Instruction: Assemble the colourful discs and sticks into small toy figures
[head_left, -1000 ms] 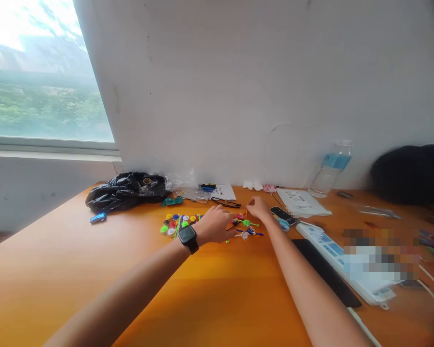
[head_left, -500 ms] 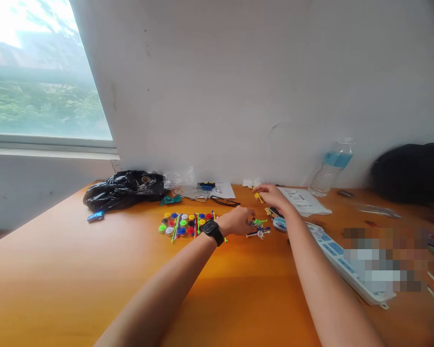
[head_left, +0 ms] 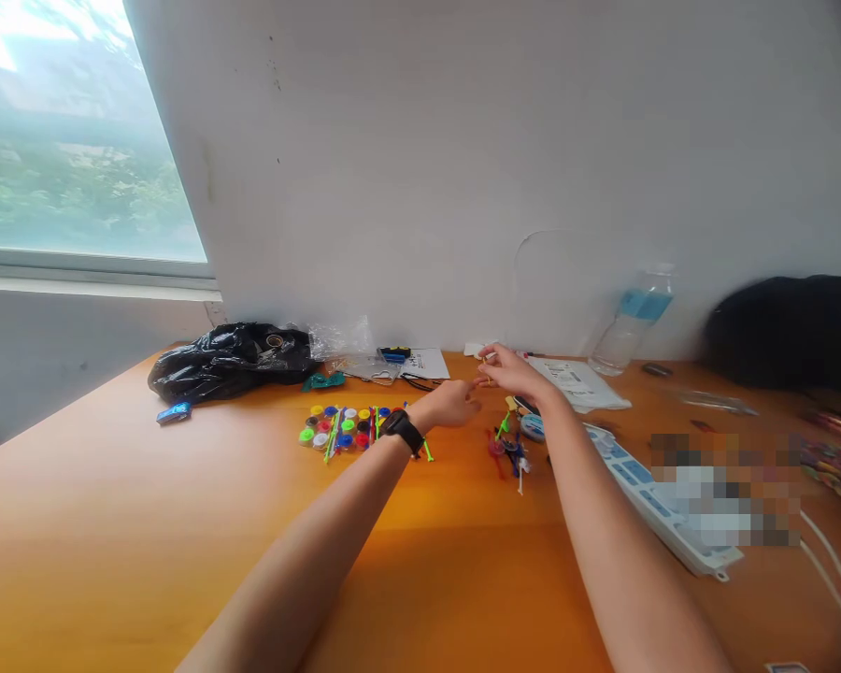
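My right hand (head_left: 508, 372) pinches a small yellow plastic piece (head_left: 486, 376) between its fingers, above the far part of the table. Just left of it is my left hand (head_left: 452, 404), with a black watch (head_left: 403, 430) on the wrist. Its fingers are curled close to the yellow piece; what they hold, if anything, is hidden. Below both hands lies a loose pile of red, green, blue and white plastic sticks with round parts (head_left: 510, 449). Rows of coloured round caps (head_left: 349, 426), with coloured sticks laid across them, sit left of my left wrist, which partly covers them.
A black plastic bag (head_left: 231, 365) and a blue packet (head_left: 174, 413) lie at the left. Toward the wall are clear wrapping (head_left: 340, 336) and a printed paper (head_left: 431, 363). On the right are a white power strip (head_left: 662, 509), a plastic bottle (head_left: 627, 322) and a white packet (head_left: 581, 385).
My left hand has moved up from the loose pile toward my right hand. More of the pile shows, including red parts. The view has shifted slightly.
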Motion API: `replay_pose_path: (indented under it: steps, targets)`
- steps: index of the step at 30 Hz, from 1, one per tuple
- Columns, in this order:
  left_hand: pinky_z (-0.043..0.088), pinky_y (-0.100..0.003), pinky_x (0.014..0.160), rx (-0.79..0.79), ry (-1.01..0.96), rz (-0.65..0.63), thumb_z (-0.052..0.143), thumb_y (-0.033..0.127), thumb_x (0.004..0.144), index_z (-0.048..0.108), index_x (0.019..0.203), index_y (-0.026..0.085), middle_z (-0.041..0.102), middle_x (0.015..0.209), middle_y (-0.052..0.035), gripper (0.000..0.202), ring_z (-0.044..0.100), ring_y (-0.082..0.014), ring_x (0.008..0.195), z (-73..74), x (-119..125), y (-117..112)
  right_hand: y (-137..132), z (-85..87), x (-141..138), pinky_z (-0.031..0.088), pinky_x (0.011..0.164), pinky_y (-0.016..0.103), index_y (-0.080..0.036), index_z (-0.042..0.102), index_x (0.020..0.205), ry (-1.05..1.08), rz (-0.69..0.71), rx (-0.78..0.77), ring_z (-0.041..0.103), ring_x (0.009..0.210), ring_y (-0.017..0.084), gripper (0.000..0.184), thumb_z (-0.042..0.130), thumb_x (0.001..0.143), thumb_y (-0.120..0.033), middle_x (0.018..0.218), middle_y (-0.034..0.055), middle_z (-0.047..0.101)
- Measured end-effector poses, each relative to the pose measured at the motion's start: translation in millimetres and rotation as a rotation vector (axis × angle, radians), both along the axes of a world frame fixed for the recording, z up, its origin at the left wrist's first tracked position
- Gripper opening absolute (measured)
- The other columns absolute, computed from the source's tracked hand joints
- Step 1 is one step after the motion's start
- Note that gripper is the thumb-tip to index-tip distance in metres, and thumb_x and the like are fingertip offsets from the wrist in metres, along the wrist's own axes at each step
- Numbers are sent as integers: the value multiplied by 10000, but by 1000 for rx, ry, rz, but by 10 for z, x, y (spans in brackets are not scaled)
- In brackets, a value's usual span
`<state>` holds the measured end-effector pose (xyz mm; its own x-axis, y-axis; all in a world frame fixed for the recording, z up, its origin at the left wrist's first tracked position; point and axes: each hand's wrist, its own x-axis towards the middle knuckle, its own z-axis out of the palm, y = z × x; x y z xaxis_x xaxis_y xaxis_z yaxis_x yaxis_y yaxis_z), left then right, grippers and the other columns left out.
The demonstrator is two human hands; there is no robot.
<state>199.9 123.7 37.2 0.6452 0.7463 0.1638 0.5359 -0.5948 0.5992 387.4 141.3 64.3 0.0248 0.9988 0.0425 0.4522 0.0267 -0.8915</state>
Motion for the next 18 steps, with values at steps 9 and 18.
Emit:
replay_pose_path:
  steps: [9, 18]
  targets:
    - [582, -254, 758, 55, -403, 69, 676, 338, 947, 657, 1334, 177, 767, 1160, -118, 420, 751, -189, 902, 177, -684, 178, 6, 23, -656, 602, 784, 274, -162, 724, 1048, 421, 170, -55, 716, 814, 156, 174, 759, 878, -150, 949, 67, 763]
    - [575, -238, 719, 152, -365, 39, 667, 228, 894, 773, 999, 153, 791, 839, -59, 167, 746, -170, 787, 139, -790, 225, 8, -107, -738, 547, 726, 228, -162, 719, 808, 494, 198, -181, 688, 756, 135, 135, 811, 726, -106, 789, 48, 752]
